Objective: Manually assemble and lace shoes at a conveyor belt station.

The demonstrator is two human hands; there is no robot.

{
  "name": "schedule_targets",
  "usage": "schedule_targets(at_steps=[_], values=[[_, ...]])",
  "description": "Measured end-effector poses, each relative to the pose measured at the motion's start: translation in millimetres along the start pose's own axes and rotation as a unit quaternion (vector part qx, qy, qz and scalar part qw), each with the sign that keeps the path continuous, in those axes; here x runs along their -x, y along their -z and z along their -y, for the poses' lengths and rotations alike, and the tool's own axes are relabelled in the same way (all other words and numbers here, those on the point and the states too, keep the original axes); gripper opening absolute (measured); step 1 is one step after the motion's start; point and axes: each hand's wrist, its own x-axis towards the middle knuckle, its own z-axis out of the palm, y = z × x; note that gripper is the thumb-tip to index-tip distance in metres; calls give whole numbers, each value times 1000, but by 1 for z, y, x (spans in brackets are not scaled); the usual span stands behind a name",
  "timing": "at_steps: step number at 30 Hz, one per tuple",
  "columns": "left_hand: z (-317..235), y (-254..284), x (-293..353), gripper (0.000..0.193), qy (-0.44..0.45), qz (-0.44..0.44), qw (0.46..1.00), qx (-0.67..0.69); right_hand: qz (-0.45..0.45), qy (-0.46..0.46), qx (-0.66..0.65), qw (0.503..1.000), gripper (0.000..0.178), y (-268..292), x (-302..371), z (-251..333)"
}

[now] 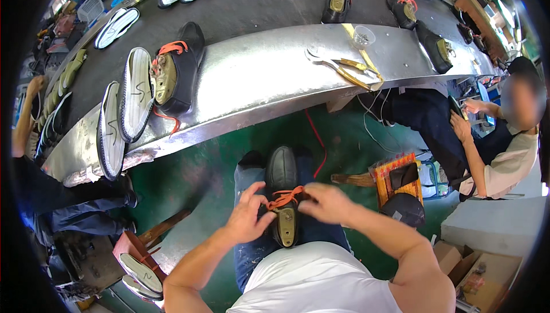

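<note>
A black leather shoe (282,167) rests on my lap, its toe pointing away from me. An olive-coloured shoe last (286,230) fills its open heel end. Across the instep runs an orange lace (283,198). From the left side my left hand (247,214) grips the lace at its left end, the thumb near the last. On the other side my right hand (327,203) has bent fingers closed at the lace's right end. The fingertips partly hide the lace ends.
A curved metal-edged bench (252,55) ahead bears another laced shoe (180,75), white-lined soles (136,92), pincers (338,69) and a clear plastic cup (363,36). At right sits a co-worker (515,147) near a wooden stool (401,182). Another person's arm (24,118) shows at far left.
</note>
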Motion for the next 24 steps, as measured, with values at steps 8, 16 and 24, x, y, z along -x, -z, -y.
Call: schedule_targets(at_steps=[8, 16, 24], values=[[-26, -37, -18, 36, 20, 3, 1000, 17, -14, -171, -455, 874, 82, -60, 32, 1], [-88, 202, -208, 30, -16, -177, 980, -89, -1, -33, -721, 692, 72, 128, -22, 43], [-5, 276, -543, 47, 109, -211, 964, -121, -300, -105, -422, 849, 39, 318, -327, -16]])
